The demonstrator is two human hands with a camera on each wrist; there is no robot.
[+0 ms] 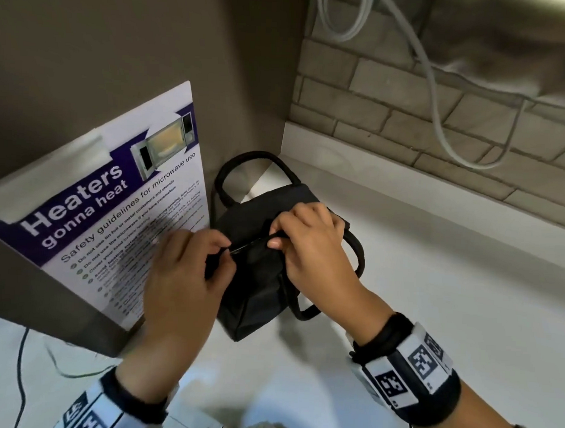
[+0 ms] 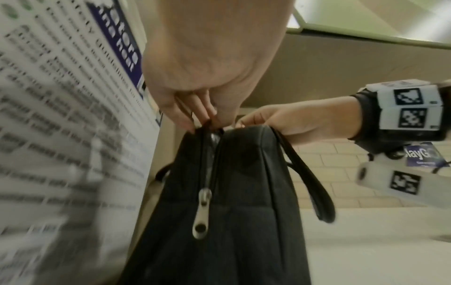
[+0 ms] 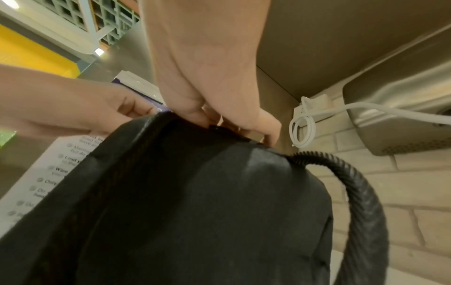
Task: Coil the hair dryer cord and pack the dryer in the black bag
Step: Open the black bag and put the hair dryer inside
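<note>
The black bag [image 1: 259, 277] stands on the white counter [image 1: 433, 285], close to a grey panel. My left hand [image 1: 223, 248] pinches the bag's top edge at the zip line, where the fingertips [image 2: 207, 119] close on the fabric. A silver zipper pull [image 2: 201, 212] hangs down the bag's near end. My right hand [image 1: 275, 236] grips the other part of the top, fingers curled over it [image 3: 231, 125]. One ribbed black handle [image 3: 361, 192] loops down the bag's right side. The hair dryer and its cord are not visible.
A microwave safety poster [image 1: 113, 213] on the grey panel sits right beside my left hand. A brick wall [image 1: 408, 122] runs behind, with a white cable [image 1: 440, 123] hanging on it and a silver appliance [image 3: 402, 115] above. A thin dark wire [image 1: 21, 380] lies at lower left.
</note>
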